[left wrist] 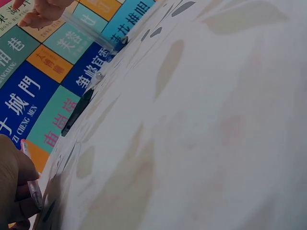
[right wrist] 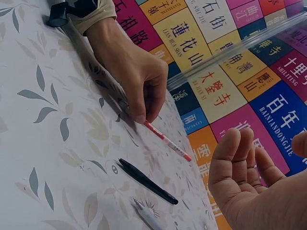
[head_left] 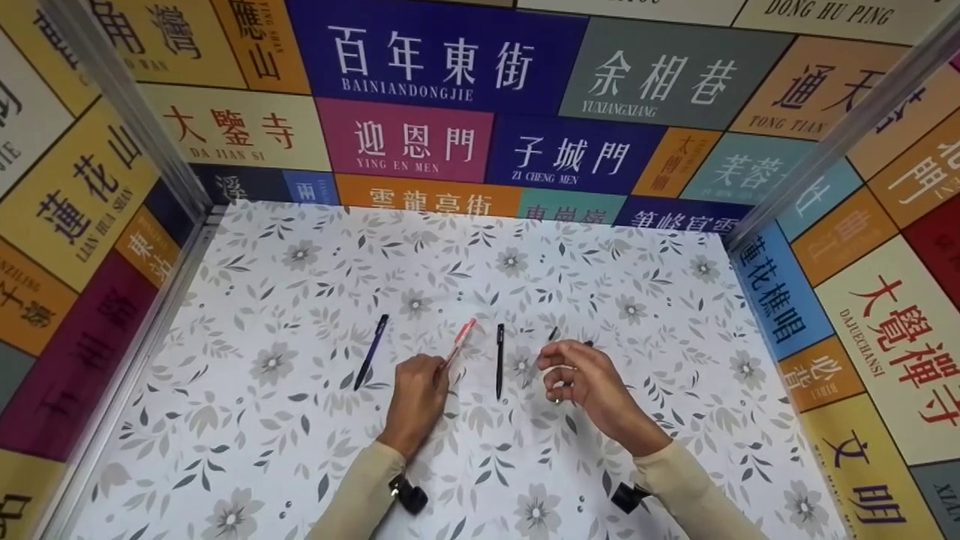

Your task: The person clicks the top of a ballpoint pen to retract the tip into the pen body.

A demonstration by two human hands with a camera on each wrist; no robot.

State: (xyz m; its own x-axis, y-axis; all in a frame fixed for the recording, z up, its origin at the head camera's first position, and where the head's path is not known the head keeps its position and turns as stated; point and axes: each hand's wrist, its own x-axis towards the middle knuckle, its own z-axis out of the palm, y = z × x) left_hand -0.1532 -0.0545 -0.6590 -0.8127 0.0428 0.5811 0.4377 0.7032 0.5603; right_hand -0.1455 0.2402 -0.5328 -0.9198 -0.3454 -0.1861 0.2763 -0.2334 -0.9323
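Observation:
My left hand (head_left: 417, 396) pinches a red pen (head_left: 460, 339) near its lower end, close to the tabletop. In the right wrist view, the red pen (right wrist: 165, 140) slants away from the left hand's thumb and fingers. My right hand (head_left: 592, 386) hovers over the table with loosely curled fingers and nothing in them. Partly hidden behind it is a clear pen (head_left: 534, 366) with a dark end. Between the hands lies a black pen (head_left: 499, 361). A dark blue pen (head_left: 371, 352) rests left of the left hand.
A white tabletop with a grey leaf and flower pattern (head_left: 300, 450) lies under everything. Colourful panels with Chinese lettering (head_left: 442, 60) enclose its back and sides. A small dark tip (head_left: 589, 343) shows just behind the right hand; the rest is hidden.

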